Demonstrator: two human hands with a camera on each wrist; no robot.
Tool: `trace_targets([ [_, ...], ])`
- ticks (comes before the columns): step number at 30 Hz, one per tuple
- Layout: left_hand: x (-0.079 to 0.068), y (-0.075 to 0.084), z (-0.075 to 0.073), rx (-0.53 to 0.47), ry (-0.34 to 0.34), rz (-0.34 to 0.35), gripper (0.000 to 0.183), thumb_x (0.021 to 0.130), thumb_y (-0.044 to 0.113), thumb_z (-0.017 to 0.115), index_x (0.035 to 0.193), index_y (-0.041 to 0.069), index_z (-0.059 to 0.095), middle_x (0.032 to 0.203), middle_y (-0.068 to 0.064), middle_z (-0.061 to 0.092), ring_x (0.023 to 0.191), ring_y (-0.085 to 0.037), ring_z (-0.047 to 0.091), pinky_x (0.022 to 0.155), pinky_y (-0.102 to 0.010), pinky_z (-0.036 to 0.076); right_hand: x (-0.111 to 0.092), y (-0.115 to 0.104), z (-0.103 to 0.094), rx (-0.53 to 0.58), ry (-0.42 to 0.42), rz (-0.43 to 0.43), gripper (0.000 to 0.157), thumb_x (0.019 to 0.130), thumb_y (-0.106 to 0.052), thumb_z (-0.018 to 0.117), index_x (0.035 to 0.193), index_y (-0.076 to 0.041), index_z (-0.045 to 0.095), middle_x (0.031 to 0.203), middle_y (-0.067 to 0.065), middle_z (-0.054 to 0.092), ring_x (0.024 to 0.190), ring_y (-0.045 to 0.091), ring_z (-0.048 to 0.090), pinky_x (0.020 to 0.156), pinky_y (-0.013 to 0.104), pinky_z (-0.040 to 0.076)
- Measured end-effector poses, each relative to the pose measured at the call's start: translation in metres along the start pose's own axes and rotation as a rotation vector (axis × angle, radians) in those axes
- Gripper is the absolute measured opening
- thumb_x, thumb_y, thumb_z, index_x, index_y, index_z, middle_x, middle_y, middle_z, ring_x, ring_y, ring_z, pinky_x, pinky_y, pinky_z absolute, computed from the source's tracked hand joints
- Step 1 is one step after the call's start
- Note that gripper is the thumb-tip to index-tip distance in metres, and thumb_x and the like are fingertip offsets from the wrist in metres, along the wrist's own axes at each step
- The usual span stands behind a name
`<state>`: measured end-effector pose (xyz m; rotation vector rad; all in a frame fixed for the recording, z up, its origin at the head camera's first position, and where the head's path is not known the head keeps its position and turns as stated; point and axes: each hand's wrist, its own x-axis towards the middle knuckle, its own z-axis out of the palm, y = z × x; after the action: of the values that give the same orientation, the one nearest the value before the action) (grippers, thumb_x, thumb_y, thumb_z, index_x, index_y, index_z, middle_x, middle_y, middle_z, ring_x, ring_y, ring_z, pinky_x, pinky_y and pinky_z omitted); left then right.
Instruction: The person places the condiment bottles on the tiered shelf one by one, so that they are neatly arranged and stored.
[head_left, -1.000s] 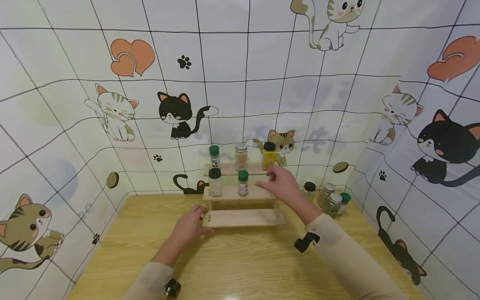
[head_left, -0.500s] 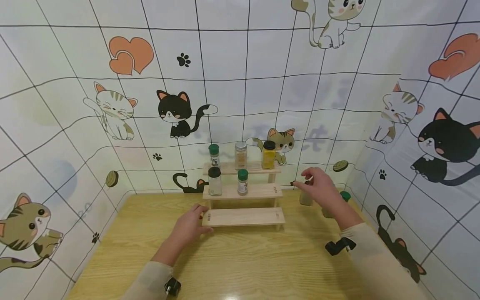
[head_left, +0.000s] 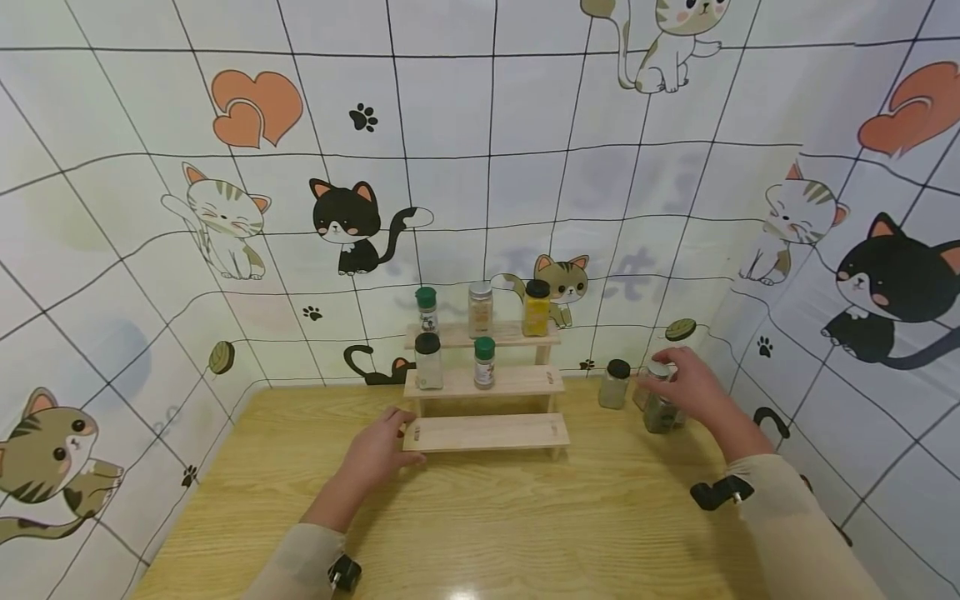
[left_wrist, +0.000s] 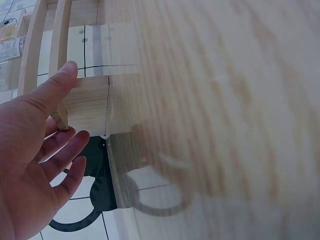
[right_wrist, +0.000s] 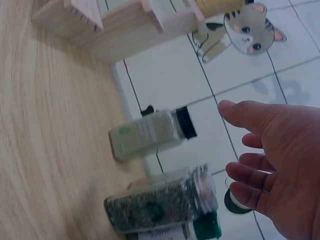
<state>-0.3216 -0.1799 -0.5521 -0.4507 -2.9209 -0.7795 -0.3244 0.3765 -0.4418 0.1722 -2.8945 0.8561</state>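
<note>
A three-tier wooden spice rack [head_left: 487, 432] stands against the back wall. My left hand [head_left: 373, 452] grips the left end of its lowest tier, thumb on one side and fingers on the other, as the left wrist view shows. My right hand [head_left: 696, 390] is over the jars on the table at right, fingers loosely bent by a silver-lidded jar. In the right wrist view it holds nothing. Below it are a jar of dried herbs [right_wrist: 155, 206] with a silver lid and a green-capped jar [right_wrist: 207, 226]. A black-capped jar [head_left: 615, 385] stands to their left.
The top tier carries a green-capped jar [head_left: 427, 310], a silver-lidded jar [head_left: 481, 310] and a yellow jar [head_left: 536, 312] with a black cap. On the middle tier stand a black-capped jar [head_left: 429, 364] and a green-capped jar [head_left: 484, 365]. Cat-print sheeting [head_left: 450, 100] walls the table.
My right hand has moved right, from beside the rack's upper tiers to the jars on the table. My left hand has stayed on the rack's lowest tier.
</note>
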Motion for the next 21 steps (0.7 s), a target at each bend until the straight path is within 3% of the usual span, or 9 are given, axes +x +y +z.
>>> trace_targets([
  [6,-0.001,0.000,0.000,0.002,-0.002,-0.002,0.074,0.081,0.038,0.101,0.142,0.013,0.067,0.130,-0.001,0.064,0.111,-0.022,0.072,0.088,-0.050,0.061,-0.003,0.018,-0.002,-0.003,-0.039,0.018,0.071,0.107,-0.031,0.078,0.152,0.014,0.048,0.145,0.036,0.044,0.112,0.051,0.061,0.088,0.061,0.056],
  [12,0.000,0.000,0.000,-0.002,-0.001,-0.006,0.074,0.081,0.038,0.102,0.142,0.013,0.067,0.131,-0.001,0.064,0.112,-0.022,0.072,0.088,-0.051,0.061,-0.003,0.031,-0.002,-0.050,-0.045,-0.004,0.069,0.104,-0.026,0.081,0.150,0.015,0.050,0.144,0.039,0.046,0.128,0.059,0.053,0.101,0.073,0.048],
  [21,0.000,0.000,0.000,-0.001,0.004,-0.004,0.074,0.081,0.038,0.102,0.142,0.012,0.067,0.131,-0.001,0.064,0.111,-0.022,0.072,0.088,-0.051,0.061,-0.005,0.046,0.001,-0.066,-0.076,-0.030,0.069,0.101,-0.023,0.085,0.150,0.014,0.054,0.146,0.041,0.048,0.132,0.062,0.051,0.104,0.075,0.045],
])
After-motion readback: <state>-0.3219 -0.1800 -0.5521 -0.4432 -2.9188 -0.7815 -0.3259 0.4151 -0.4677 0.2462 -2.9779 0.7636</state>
